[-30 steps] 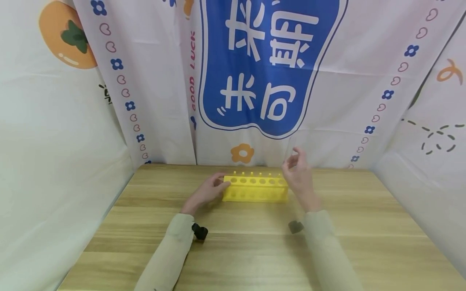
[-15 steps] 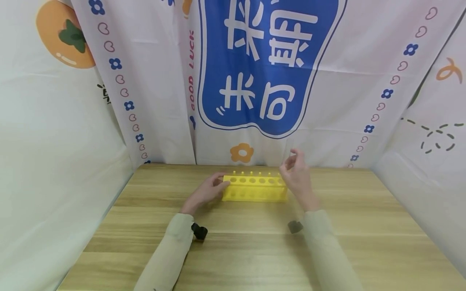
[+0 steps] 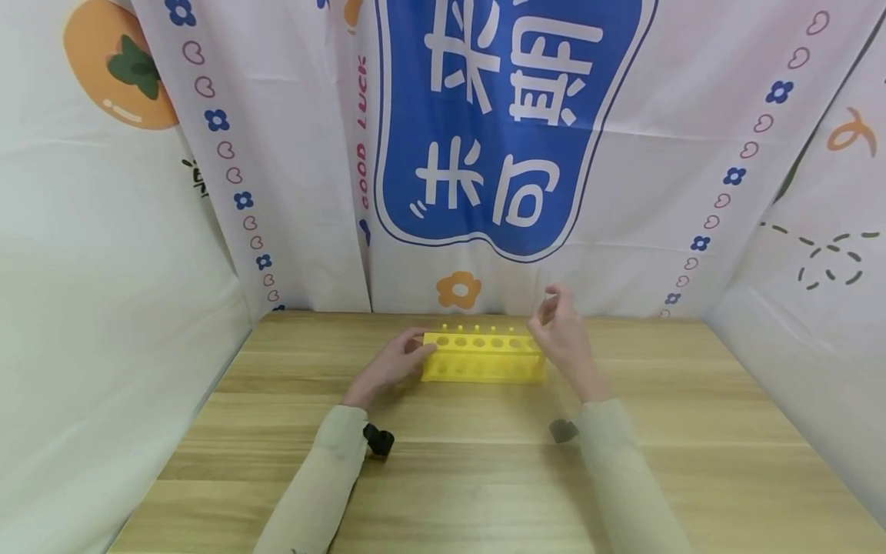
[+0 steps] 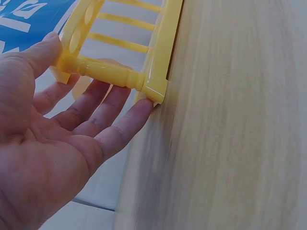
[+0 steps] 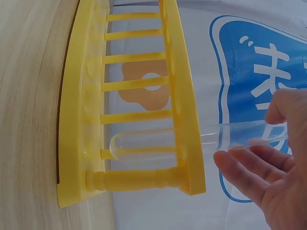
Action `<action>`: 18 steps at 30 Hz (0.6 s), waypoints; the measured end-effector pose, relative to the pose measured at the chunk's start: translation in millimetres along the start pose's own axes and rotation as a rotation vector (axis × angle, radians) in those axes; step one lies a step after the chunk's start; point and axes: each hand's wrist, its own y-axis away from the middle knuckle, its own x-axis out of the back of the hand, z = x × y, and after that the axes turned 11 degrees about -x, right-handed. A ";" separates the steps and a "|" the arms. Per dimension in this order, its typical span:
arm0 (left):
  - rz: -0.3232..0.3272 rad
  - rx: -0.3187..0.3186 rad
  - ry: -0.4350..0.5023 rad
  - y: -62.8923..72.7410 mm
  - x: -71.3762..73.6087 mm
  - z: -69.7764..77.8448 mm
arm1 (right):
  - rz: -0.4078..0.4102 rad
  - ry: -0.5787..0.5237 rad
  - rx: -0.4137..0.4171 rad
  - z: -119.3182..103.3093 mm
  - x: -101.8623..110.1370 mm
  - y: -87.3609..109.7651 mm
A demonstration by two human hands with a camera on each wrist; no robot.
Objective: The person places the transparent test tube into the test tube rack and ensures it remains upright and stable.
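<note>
A yellow test tube rack stands on the wooden table, with a row of round holes along its top. My left hand grips its left end; in the left wrist view the thumb lies at the top plate and the fingers reach along the end post. At the other end my right hand pinches a clear test tube by its upper part. The tube runs through the end hole of the top plate, its rounded bottom between the two plates, short of the lower one.
Light wooden table extends in front of the rack. Behind it hangs a white printed cloth with a blue sign and an orange flower, and pale cloth walls flank both sides. Each wrist carries a small dark camera.
My right hand has come down slightly and to the left, and the test tube has sunk with it into the rack's end hole. The left hand and the rack have stayed put.
</note>
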 end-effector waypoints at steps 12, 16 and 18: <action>-0.002 0.000 -0.004 1.3 0.2 1.5 | -0.103 0.023 0.008 1.4 2.0 0.5; 0.000 0.002 -0.008 1.6 0.3 2.2 | -0.126 0.029 -0.017 1.0 3.4 0.6; 0.001 0.004 -0.012 1.6 0.2 2.1 | -0.143 0.031 -0.036 0.9 4.2 0.6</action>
